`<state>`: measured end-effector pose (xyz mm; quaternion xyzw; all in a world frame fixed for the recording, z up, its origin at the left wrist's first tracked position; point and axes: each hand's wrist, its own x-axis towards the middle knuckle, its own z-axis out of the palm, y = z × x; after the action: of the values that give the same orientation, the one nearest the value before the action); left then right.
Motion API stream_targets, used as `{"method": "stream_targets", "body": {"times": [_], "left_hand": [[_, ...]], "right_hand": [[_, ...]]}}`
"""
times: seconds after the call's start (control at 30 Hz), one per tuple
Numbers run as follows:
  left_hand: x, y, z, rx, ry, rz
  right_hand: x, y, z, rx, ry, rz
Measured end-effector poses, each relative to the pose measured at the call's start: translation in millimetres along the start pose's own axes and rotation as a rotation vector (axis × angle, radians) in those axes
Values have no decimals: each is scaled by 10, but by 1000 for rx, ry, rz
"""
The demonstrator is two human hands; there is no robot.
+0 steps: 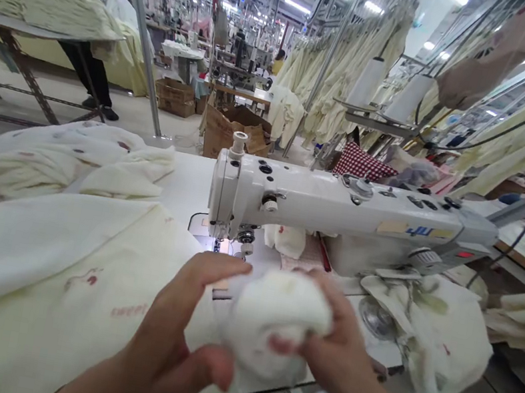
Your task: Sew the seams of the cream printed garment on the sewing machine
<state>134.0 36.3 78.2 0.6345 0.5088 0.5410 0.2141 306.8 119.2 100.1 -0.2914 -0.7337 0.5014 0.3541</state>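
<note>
Both my hands hold a small cream fabric piece (279,315) in front of a white sewing machine (341,214). My left hand (175,344) pinches the piece's left side with thumb and fingers. Wrapped around its right side is my right hand (341,353), fingertips pressed into the cloth. The piece is bunched up just short of the needle area (218,243). A large cream garment (40,272) with red printing lies spread on the table at my left.
More cream fabric is piled at the table's back left (70,159) and hangs off the right edge (436,335). Behind stand cardboard boxes (233,130), racks of hanging cream garments (354,77), thread cones (366,83) and a stacked table (33,0) with a person beside it.
</note>
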Motion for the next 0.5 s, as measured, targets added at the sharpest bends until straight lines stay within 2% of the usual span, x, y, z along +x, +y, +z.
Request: {"method": "stream_targets", "body": {"times": [0.03,0.1,0.17,0.23,0.3,0.37,0.43,0.5], "left_hand": [[-52,-33,-31,-38,-24,-116],[-161,-158,-113,-85,-137,-339],[-240,-315,-250,-81,-248,-515],[-263,-461,-448,55,-267,-601],[-233,-566,-659,320,-224,-582],[-167,-617,-803,581,-190,-482],[-83,-622,-825,719,-222,-413],[10,-603,-737,772,-288,-406]], "right_hand": [[24,-56,-1,115,87,39],[28,-74,-30,226,176,112],[-33,58,-73,236,207,184],[-148,307,-133,205,211,249],[-287,594,-240,90,238,267],[-401,833,-408,-133,318,229],[-449,960,-603,-411,386,149],[-412,963,-742,-671,369,27]]}}
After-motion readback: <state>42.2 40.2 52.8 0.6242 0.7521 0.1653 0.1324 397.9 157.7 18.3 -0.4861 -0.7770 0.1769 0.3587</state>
